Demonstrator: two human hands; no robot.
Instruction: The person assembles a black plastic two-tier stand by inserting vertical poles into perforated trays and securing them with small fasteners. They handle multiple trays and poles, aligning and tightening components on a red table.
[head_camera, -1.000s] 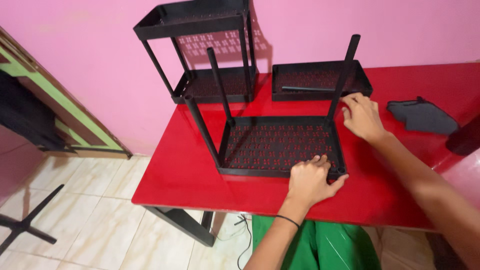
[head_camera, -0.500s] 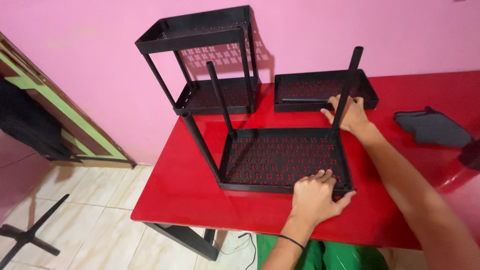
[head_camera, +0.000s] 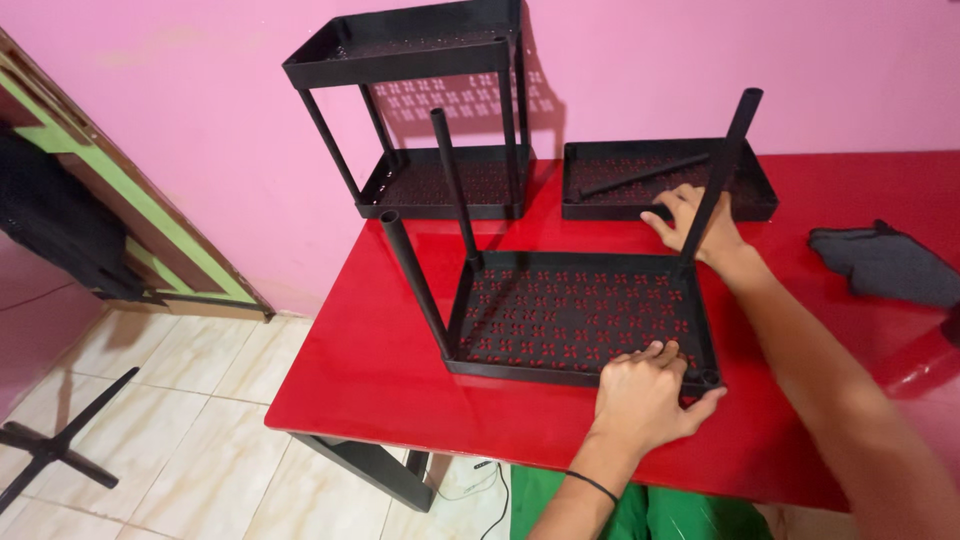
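Note:
A black perforated tray (head_camera: 575, 315) lies on the red table (head_camera: 370, 360) with three black poles (head_camera: 452, 180) standing up from its corners. My left hand (head_camera: 645, 395) grips the tray's near rim by the right corner, where the socket holds no pole. My right hand (head_camera: 692, 222) reaches past the far right pole, fingers spread, to the edge of a second black tray (head_camera: 745, 195). A loose black pole (head_camera: 640, 176) lies inside that second tray, just beyond my fingertips.
A black two-tier rack (head_camera: 420, 110) stands at the back against the pink wall. A dark grey cloth (head_camera: 885, 265) lies on the table at the right. The table's left edge drops to a tiled floor (head_camera: 170, 440).
My right hand has moved from beside the near tray's far right corner up to the second tray. My left hand stays on the near rim. The view has come closer.

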